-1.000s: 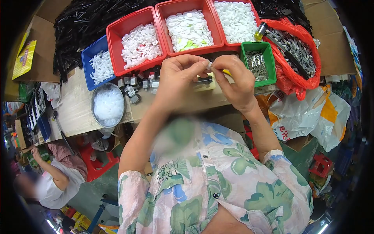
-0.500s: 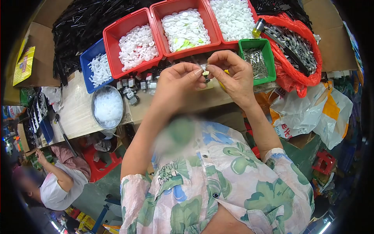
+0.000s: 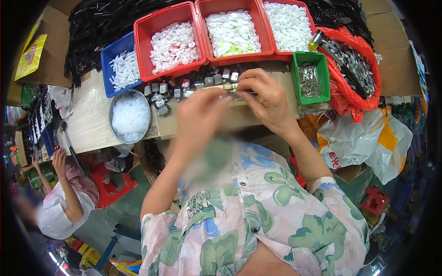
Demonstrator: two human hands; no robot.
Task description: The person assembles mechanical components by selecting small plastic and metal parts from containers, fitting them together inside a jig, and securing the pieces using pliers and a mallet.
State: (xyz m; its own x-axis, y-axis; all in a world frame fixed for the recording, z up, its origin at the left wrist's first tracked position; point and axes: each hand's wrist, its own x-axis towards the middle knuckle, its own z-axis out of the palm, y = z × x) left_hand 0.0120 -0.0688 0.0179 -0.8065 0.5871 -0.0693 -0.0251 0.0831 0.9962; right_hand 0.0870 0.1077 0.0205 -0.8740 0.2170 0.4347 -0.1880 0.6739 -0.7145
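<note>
My right hand point(image 3: 268, 102) is over the bench edge, thumb and fingers pinched together around a small pale piece too fine to name. My left hand point(image 3: 202, 112) is beside it on the left, smeared by motion, its fingertips close to the same spot; what it holds cannot be made out. Just behind both hands lies a row of small block-shaped parts point(image 3: 177, 93), grey, black and clear, some with shiny metal faces. A green bin point(image 3: 327, 73) with thin metal pins stands to the right of my right hand.
Three red bins point(image 3: 201, 34) of small white plastic pieces line the back. Left are a blue bin point(image 3: 107, 73) of white sticks and a metal bowl point(image 3: 149, 120) of translucent bits. A red plastic bag point(image 3: 343, 108) holds grey parts. Another person point(image 3: 69, 207) sits at lower left.
My hands have moved slightly apart and lower in view, the left now blurred. The view has shifted, with bins a little right and higher. The other person's hands have moved.
</note>
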